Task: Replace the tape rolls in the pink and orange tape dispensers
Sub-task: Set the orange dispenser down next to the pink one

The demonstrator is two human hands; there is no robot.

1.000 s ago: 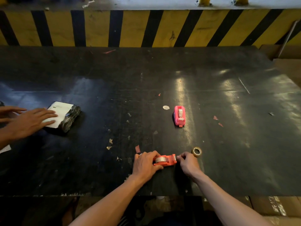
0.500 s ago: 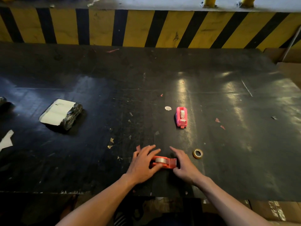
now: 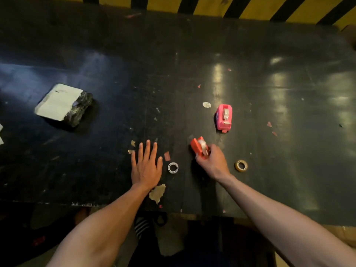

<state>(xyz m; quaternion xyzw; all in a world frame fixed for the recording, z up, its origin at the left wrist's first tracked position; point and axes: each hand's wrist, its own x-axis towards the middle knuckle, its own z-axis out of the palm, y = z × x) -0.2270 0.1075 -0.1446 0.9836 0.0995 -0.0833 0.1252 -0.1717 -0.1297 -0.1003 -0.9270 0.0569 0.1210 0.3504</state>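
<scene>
My right hand (image 3: 212, 162) grips the orange tape dispenser (image 3: 198, 147) and holds it tilted just above the black table (image 3: 269, 170); a tape roll sits in it. My left hand (image 3: 146, 166) lies flat and open on the table, fingers spread. A small white ring-shaped spool (image 3: 173, 168) lies between my hands. The pink tape dispenser (image 3: 224, 116) stands further back with a roll in it. A brownish tape roll (image 3: 241, 165) lies flat to the right of my right hand.
A white-and-black wrapped bundle (image 3: 63, 105) lies at the left. Paper and tape scraps litter the table, with a larger torn piece (image 3: 157, 193) by my left wrist. A yellow-and-black striped barrier (image 3: 250, 8) runs behind the table. The front edge is near my forearms.
My right hand has lifted the orange dispenser and tilted it. My left hand let go and now lies flat to the left. A white spool now lies between my hands. Another person's hands left the view.
</scene>
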